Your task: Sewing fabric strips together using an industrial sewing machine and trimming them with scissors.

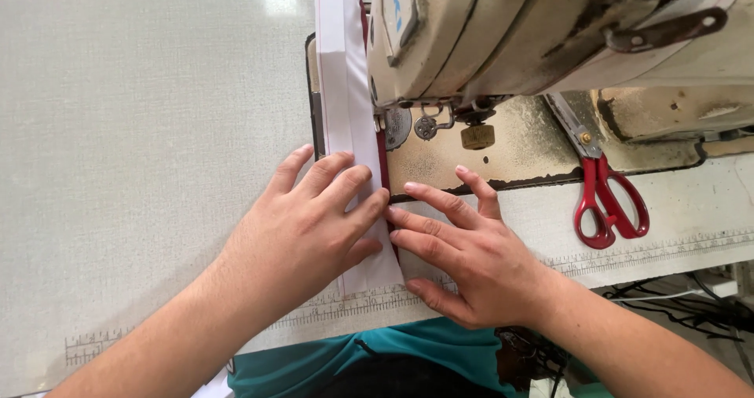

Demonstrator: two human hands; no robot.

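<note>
Worker at an industrial sewing machine, hands flat on a white fabric strip that runs from the table's near edge up & under the machine head, a dark red layer peeking along its right edge. Left hand, just left of the needle area & nearer the worker, lies palm-down on the strip, fingers spread & pressing, nothing grasped. Right hand, touching the left at the fingertips, presses the strip's right edge w/ extended fingers, also unclenched.

Step in hand, by the look of it: aligning & flattening the layered edges ahead of the presser foot. Next move likely calls for even pressure from both hands so the edges stay matched, fingertips kept short of the needle. Red-handled scissors lie on the table right of the machine bed, well apart from the hands.
</note>
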